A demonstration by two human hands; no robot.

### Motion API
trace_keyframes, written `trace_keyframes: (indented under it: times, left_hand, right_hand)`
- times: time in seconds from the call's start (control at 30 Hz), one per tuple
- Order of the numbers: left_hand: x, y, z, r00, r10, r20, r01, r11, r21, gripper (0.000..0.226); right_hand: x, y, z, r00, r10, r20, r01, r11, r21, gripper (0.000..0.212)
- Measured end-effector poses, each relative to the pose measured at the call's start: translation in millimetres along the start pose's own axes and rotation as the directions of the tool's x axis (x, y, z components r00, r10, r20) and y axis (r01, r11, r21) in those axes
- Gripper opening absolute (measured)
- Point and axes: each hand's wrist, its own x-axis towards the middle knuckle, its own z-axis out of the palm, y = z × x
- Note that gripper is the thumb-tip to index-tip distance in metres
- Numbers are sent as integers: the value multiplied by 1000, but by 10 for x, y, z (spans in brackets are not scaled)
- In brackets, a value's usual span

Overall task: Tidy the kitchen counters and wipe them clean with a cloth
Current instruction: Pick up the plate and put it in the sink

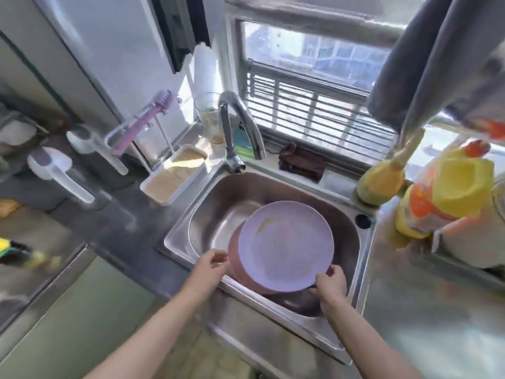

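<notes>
A lilac plate (pixel 285 246) with a yellowish smear lies over the steel sink (pixel 210 212), stacked on a pink plate (pixel 235 262) whose edge shows at the left. My right hand (pixel 330 283) grips the near right rim of the stack. My left hand (pixel 211 265) sits at the near left edge of the pink plate, fingers curled; whether it grips the plate is unclear. A dark brown cloth (pixel 302 161) lies folded on the ledge behind the sink, below the window.
The tap (pixel 235 124) arches over the sink's back left. A white tray (pixel 175 173), a drinking glass (pixel 210 119) and a utensil holder (pixel 123 138) stand on the left counter. Yellow bottles (pixel 442 192) and a jar crowd the right counter.
</notes>
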Motion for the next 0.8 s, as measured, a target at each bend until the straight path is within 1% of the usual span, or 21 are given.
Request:
trace_keyframes:
  times: [0.07,0.13,0.2,0.3,0.37,0.4,0.43,0.5,0.57,0.63,0.7,0.8]
  left_hand:
    - [103,13,6,1000,-4,-5,4,1000,3,21]
    - [182,-33,0,1000,-18,-19,18,1000,1,18]
    - [219,-110,-21,998,-42,-51,42,999,2,17]
    - [242,-220,-41,993,-86,-86,80,994,-75,18]
    - [244,-260,-65,988,-118,-97,103,983,-149,19]
    - [251,-274,-88,986,-126,-107,106,979,-177,20]
    - [257,-279,-114,985,-130,-113,106,975,-195,21]
    - [256,-302,-185,983,-142,-116,115,970,-216,21]
    - [233,-327,-257,980,-154,-124,125,969,-212,20]
    - [190,-352,-324,977,-164,-136,136,971,-196,20]
    - [119,-360,-402,974,-168,-153,138,972,-190,19]
    - [-54,-348,-557,964,-177,-197,135,969,-208,20]
  right_hand:
    - [105,87,173,999,47,-24,-47,999,8,29]
    - [226,185,315,994,110,-29,-110,994,-8,32]
    - [336,307,438,989,149,-22,-150,988,-21,31]
    - [490,476,580,980,197,5,-197,980,-15,29]
    - [546,533,620,972,230,40,-229,973,-33,19]
    - [540,516,609,973,224,61,-219,972,-88,10]
    - [532,492,582,976,199,84,-181,966,-183,2]
    - [529,453,519,983,148,109,-95,915,-391,18]
    - [490,384,466,985,91,147,-4,862,-507,30]
    - [429,293,450,980,17,198,99,823,-559,32]
    - [327,163,472,958,-71,279,228,782,-580,35]
    - [5,-103,555,885,-182,428,427,684,-592,45]
